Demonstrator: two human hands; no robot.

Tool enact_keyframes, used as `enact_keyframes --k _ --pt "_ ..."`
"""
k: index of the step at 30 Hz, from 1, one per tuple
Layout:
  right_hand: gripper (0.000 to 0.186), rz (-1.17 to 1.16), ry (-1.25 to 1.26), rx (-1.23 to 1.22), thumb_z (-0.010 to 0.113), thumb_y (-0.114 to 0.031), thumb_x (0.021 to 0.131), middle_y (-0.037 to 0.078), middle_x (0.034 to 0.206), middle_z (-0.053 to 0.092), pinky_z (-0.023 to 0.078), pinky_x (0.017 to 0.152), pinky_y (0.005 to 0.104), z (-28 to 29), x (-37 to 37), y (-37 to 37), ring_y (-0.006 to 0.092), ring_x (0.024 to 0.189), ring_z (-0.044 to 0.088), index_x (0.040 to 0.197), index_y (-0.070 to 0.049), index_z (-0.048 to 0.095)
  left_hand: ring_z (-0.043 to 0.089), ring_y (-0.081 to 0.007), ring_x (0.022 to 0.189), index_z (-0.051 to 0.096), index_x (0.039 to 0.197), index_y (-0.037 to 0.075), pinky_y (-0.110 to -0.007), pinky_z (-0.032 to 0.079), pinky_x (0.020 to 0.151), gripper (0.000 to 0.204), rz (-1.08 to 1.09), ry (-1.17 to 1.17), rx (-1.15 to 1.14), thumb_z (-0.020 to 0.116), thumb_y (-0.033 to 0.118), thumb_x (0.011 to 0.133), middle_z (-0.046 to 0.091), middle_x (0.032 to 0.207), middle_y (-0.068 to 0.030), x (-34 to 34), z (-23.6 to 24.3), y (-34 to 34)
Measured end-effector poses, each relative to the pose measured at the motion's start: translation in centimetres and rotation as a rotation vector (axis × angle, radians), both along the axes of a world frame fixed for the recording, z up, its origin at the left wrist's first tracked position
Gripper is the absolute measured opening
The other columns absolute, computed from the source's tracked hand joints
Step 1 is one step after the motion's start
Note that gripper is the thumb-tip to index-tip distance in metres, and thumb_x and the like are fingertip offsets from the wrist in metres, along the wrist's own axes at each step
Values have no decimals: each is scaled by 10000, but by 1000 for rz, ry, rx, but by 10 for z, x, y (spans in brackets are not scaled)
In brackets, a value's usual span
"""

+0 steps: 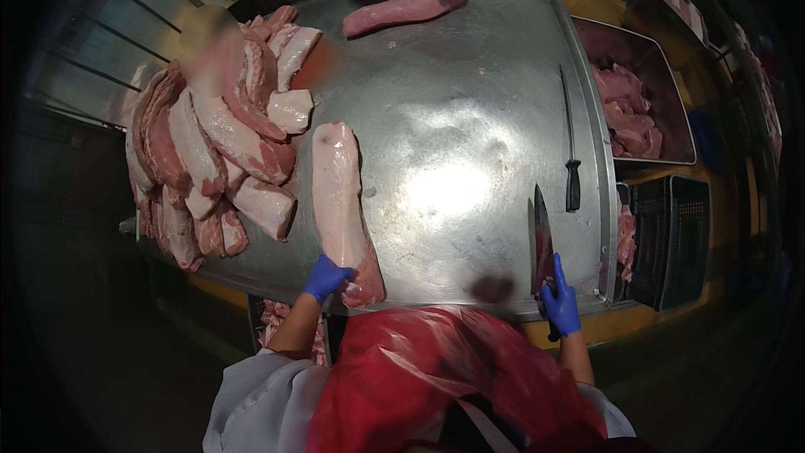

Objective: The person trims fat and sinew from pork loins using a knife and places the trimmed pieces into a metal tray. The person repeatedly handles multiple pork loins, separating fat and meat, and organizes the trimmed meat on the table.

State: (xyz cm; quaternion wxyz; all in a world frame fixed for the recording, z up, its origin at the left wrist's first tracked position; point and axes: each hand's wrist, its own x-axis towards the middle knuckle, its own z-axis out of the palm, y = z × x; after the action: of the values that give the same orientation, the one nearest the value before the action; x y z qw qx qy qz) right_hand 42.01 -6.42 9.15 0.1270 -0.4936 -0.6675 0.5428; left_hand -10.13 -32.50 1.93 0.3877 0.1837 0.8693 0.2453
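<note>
pork loin held at one end, knife at the right.
left hand, partly curled, has hold of the loin's near end on the metal desk; right hand is closed round the knife's handle, forefinger stretched forward, blade pointing away. a sharpening steel lies just beyond the knife, and fat-capped meat slabs are heaped at the desk's left.
</note>
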Motion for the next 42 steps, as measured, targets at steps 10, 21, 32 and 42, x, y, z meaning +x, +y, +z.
enact_keyframes --k 10,21,32,42 --pt "725 17 -43 4 569 -52 925 194 994 717 545 815 371 -7 28 18 258 894 715 1581 -140 274 465 -467 1305 180 1557 21 -532 423 1061 1203 -257 568 -282 868 427 657 337 1503 -303 36 63 271" --pt "637 80 136 86 591 -167 953 220 992 709 557 716 411 -65 -112 83 309 729 701 1532 -149 327 346 -443 1416 238 1535 -33 -482 297 1164 1121 -403 602 329 789 546 750 305 1544 -307 -35 -3 295" --pt "830 82 109 -41 550 -84 902 157 758 640 527 539 361 -79 -371 190 188 540 577 1611 -271 161 93 -467 1514 219 1578 38 -575 109 1200 836 -675 766 402 580 434 936 96 1639 -276 -18 -6 320" --pt "741 310 -128 -12 408 -177 929 223 818 673 544 577 384 -44 -403 226 251 597 647 1614 -198 127 58 -492 1510 250 1574 61 -594 111 1204 975 -765 700 385 674 379 755 115 1637 -272 -17 7 322"
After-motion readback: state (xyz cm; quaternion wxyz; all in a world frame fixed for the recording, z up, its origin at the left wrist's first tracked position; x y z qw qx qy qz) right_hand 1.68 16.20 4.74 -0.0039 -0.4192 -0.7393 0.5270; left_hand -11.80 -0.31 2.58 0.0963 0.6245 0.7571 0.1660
